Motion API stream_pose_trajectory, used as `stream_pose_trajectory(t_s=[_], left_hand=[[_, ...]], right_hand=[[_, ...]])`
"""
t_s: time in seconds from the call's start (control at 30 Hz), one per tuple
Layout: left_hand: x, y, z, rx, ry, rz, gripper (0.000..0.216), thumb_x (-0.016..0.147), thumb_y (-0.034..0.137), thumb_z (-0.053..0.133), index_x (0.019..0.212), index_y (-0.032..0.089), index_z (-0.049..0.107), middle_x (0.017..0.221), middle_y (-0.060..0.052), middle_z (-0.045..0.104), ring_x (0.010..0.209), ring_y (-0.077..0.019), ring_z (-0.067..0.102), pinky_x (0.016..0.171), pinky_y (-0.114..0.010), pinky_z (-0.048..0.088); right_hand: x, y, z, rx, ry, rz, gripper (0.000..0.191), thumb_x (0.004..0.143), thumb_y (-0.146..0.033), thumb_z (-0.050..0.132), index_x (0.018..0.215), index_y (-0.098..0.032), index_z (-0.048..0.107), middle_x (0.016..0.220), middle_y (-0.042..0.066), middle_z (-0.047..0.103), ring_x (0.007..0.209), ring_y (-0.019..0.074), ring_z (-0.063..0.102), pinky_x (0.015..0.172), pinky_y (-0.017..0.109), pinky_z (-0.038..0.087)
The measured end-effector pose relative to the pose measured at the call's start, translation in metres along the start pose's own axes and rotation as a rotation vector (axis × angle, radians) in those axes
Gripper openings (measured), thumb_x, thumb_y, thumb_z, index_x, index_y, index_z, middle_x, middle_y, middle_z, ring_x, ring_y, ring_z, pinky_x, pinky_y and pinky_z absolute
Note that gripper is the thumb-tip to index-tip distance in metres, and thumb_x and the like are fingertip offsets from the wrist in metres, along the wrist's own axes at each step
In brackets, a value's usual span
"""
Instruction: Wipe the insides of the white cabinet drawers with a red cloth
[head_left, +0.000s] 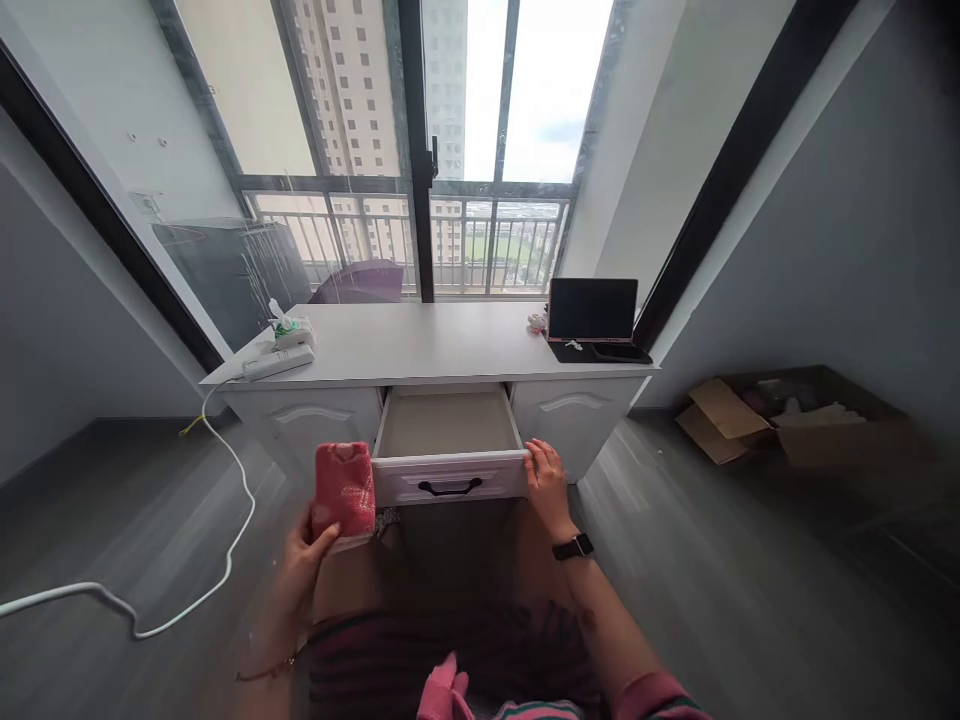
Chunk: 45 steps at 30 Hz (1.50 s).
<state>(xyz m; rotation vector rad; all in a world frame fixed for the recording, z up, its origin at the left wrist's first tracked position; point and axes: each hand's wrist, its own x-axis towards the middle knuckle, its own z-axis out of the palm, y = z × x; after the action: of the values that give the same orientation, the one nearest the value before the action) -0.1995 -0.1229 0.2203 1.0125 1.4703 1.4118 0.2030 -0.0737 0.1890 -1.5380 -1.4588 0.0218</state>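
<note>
My left hand [304, 560] grips a folded red cloth [343, 490] with a pale pattern, thumb on its front face. The cloth is held up just left of the drawer front. A white drawer [405, 480] with a black handle [450, 488] is pulled out from the desk, and its beige bottom [450, 425] shows. My right hand [549, 490], with a dark watch on the wrist, has its fingers bent over the right corner of the drawer front. Something pink [444, 690] lies at my lap, its kind unclear.
On the white desk [420, 340], a power strip [277, 362] and a tissue pack [292, 332] lie at the left; a tablet [592, 310] stands on a black mat at the right. A white cable [240, 530] crosses the floor. An open cardboard box [810, 440] sits at the right.
</note>
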Motion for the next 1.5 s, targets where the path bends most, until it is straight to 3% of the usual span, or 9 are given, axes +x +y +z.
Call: stream_pose_trajectory(t_s=[0.1,0.2,0.37,0.53,0.67,1.0,1.23,1.37,1.5], left_hand=[[-0.03,-0.042,0.006,-0.1,0.074,-0.135,0.074,0.066,0.043,0.075,0.133,0.021,0.052,0.125,-0.011,0.066,0.109,-0.0269,0.067,0.095,-0.04,0.054],[-0.045,-0.062,0.013,-0.111,0.089,-0.153,0.071,0.069,0.041,0.074,0.134,0.023,0.051,0.126,-0.01,0.064,0.116,-0.0257,0.063,0.102,-0.041,0.049],[-0.04,-0.055,0.035,0.082,0.211,0.012,0.061,0.073,0.045,0.068,0.127,0.02,0.056,0.123,-0.011,0.065,0.116,-0.0294,0.061,0.104,-0.046,0.045],[-0.027,-0.039,0.088,0.361,0.377,0.154,0.061,0.079,0.038,0.06,0.134,0.013,0.046,0.125,-0.02,0.062,0.116,-0.0343,0.06,0.1,-0.05,0.046],[-0.021,-0.039,0.132,0.459,0.265,0.295,0.06,0.085,0.039,0.056,0.136,0.011,0.04,0.124,-0.022,0.06,0.113,-0.0368,0.06,0.093,-0.051,0.048],[-0.025,-0.062,0.212,0.784,0.111,0.791,0.042,0.086,0.02,0.056,0.126,0.007,0.052,0.114,-0.024,0.067,0.106,-0.0383,0.063,0.09,-0.052,0.046],[-0.045,-0.067,0.27,0.926,-0.256,1.045,0.051,0.091,0.012,0.05,0.141,0.023,0.049,0.132,-0.013,0.064,0.115,-0.0294,0.063,0.097,-0.048,0.048],[-0.047,-0.083,0.286,0.98,-0.413,1.122,0.046,0.09,0.01,0.055,0.132,0.028,0.059,0.122,-0.009,0.07,0.113,-0.0295,0.064,0.102,-0.053,0.046],[-0.042,-0.111,0.276,1.097,-0.364,1.039,0.037,0.086,0.004,0.054,0.114,0.022,0.069,0.102,-0.012,0.074,0.095,-0.029,0.07,0.083,-0.045,0.057]], right_hand=[[0.001,0.003,0.0,0.047,-0.07,0.028,0.046,0.098,-0.045,0.033,0.113,-0.018,0.066,0.118,0.014,0.064,0.109,0.0267,0.059,0.098,0.047,0.048],[0.003,0.004,-0.007,0.096,-0.113,0.049,0.045,0.097,-0.047,0.035,0.11,-0.019,0.068,0.114,0.013,0.064,0.107,0.0264,0.061,0.096,0.046,0.049],[0.01,0.009,-0.017,0.181,-0.183,0.049,0.043,0.094,-0.05,0.04,0.106,-0.021,0.07,0.109,0.011,0.065,0.101,0.0243,0.063,0.093,0.042,0.051],[0.015,0.011,-0.021,0.188,-0.21,0.018,0.041,0.094,-0.048,0.042,0.105,-0.021,0.071,0.104,0.009,0.066,0.096,0.0224,0.064,0.088,0.039,0.052],[0.015,0.011,-0.02,0.19,-0.199,0.005,0.04,0.095,-0.047,0.042,0.103,-0.022,0.071,0.102,0.008,0.066,0.094,0.0216,0.065,0.086,0.037,0.053],[0.012,0.009,-0.018,0.215,-0.199,0.02,0.035,0.096,-0.043,0.043,0.106,-0.022,0.07,0.102,0.007,0.065,0.097,0.021,0.064,0.089,0.035,0.051],[0.019,0.014,-0.023,0.271,-0.253,0.044,0.041,0.1,-0.044,0.036,0.107,-0.023,0.071,0.102,0.006,0.068,0.096,0.0189,0.066,0.087,0.032,0.052],[0.023,0.013,-0.028,0.25,-0.274,0.056,0.044,0.101,-0.044,0.034,0.103,-0.023,0.072,0.099,0.006,0.069,0.09,0.0183,0.067,0.081,0.031,0.052],[0.023,0.009,-0.028,0.228,-0.237,0.035,0.04,0.099,-0.045,0.039,0.101,-0.024,0.073,0.096,0.006,0.069,0.089,0.0198,0.066,0.079,0.032,0.052]])
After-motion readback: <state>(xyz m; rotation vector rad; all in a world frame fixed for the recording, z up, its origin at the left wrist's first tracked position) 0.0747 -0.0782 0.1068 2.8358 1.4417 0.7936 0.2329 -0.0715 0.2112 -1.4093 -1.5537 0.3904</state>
